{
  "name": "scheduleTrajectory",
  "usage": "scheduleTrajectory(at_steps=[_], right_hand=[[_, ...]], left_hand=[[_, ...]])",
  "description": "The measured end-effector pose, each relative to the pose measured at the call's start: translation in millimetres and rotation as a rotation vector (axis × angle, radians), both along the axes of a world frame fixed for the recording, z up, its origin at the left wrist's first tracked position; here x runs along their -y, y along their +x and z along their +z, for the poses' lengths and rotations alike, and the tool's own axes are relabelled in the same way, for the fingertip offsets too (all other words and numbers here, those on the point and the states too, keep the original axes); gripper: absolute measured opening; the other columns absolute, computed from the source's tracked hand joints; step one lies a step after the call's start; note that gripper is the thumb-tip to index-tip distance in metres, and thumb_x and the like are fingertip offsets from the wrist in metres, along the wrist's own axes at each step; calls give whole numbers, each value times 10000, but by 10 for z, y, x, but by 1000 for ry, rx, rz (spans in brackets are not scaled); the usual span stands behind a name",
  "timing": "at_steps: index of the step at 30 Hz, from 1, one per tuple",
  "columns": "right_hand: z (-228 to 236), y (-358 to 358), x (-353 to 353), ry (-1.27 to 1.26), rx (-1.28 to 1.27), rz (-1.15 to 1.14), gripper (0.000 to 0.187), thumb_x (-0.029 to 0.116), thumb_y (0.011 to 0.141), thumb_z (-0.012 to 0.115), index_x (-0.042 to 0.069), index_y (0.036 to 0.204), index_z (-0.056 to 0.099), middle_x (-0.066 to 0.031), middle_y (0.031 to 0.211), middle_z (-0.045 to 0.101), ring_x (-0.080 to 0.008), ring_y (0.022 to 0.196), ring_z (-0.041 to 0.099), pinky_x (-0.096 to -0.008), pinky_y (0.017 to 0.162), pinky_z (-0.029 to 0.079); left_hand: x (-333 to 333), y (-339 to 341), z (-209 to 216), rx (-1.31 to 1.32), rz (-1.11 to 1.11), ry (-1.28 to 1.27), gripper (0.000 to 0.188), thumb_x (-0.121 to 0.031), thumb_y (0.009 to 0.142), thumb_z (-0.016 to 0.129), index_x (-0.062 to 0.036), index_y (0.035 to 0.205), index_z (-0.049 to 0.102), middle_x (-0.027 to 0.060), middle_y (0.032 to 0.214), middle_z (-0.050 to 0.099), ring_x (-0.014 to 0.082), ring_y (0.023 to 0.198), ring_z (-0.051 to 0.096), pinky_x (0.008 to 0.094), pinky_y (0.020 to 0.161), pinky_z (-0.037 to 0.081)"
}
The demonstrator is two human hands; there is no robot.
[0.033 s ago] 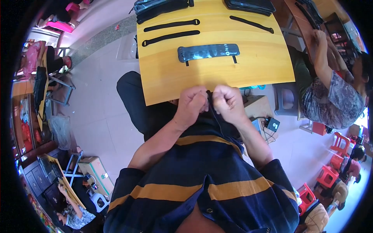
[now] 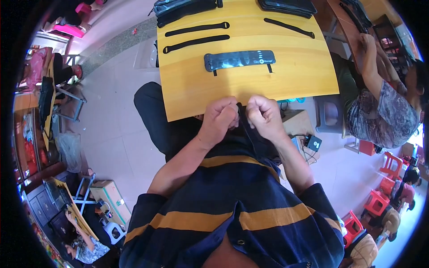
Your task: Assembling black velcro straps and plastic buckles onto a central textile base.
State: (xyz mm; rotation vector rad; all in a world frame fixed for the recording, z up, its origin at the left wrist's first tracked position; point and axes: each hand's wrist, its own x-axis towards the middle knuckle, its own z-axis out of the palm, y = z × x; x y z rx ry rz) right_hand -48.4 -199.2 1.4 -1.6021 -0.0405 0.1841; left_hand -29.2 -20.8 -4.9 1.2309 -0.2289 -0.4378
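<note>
Both hands are held close together at the near edge of the yellow wooden table (image 2: 295,76), just above the person's lap. The left hand (image 2: 221,117) is curled into a closed grip, and the right hand (image 2: 263,114) is closed in the same way; between the two fists a narrow dark strap (image 2: 241,117) is pinched, its visible part running down toward the striped shirt. How much of the strap is covered by the fingers cannot be told.

Farther out on the table, near its middle, a long flat pouch (image 2: 239,59) in dark grey is laid crosswise, with two short black tabs seen at its near edge. Beyond it, on the left, two black straps (image 2: 196,28) (image 2: 195,43) are laid side by side, well apart from the hands. A further black strap (image 2: 288,27) is placed at an angle on the far right. Stacks of dark pouches (image 2: 185,9) are seen at the far edge.

At the right, beside the table, another person's arm (image 2: 371,62) is seen over a neighbouring work surface.
</note>
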Motion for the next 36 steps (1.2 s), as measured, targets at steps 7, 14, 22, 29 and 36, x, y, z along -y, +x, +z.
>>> scheduleTrajectory(at_steps=[7, 14, 22, 29, 36], right_hand=[[202, 100, 183, -359, 557, -121, 171, 125, 955, 613, 16, 833, 562, -51, 677, 490, -194, 614, 511, -337, 580, 409], [555, 82, 185, -589, 370, 124, 127, 117, 878, 633, 38, 840, 542, -144, 732, 536, -365, 692, 583, -438, 612, 459], [591, 33, 51, -765, 372, 13, 100, 99, 834, 635, 36, 834, 557, -160, 758, 597, -380, 697, 627, -459, 604, 483], [627, 33, 1, -791, 434, 26, 83, 35, 781, 636, 19, 792, 555, -164, 726, 593, -385, 672, 614, -429, 588, 478], [442, 25, 25, -584, 377, -40, 87, 35, 791, 644, 23, 761, 563, -150, 681, 576, -339, 601, 617, -404, 542, 478]], left_hand=[[120, 165, 192, 357, -10, 254, 206, -52, 915, 552, -3, 722, 500, 57, 590, 424, 101, 561, 380, 316, 513, 343], [77, 185, 154, 423, -116, 328, 212, -97, 977, 516, 0, 789, 505, 56, 624, 421, 126, 592, 399, 337, 545, 375], [49, 236, 148, 530, -124, 415, 197, -99, 970, 513, 4, 803, 535, 141, 643, 471, 202, 564, 456, 365, 560, 415], [18, 207, 94, 521, -123, 386, 176, -82, 947, 527, 2, 798, 572, 133, 642, 522, 197, 534, 466, 366, 541, 411], [128, 36, 62, 32, -47, 80, 178, -99, 924, 572, -19, 765, 561, 2, 602, 485, 57, 566, 427, 283, 514, 367]])
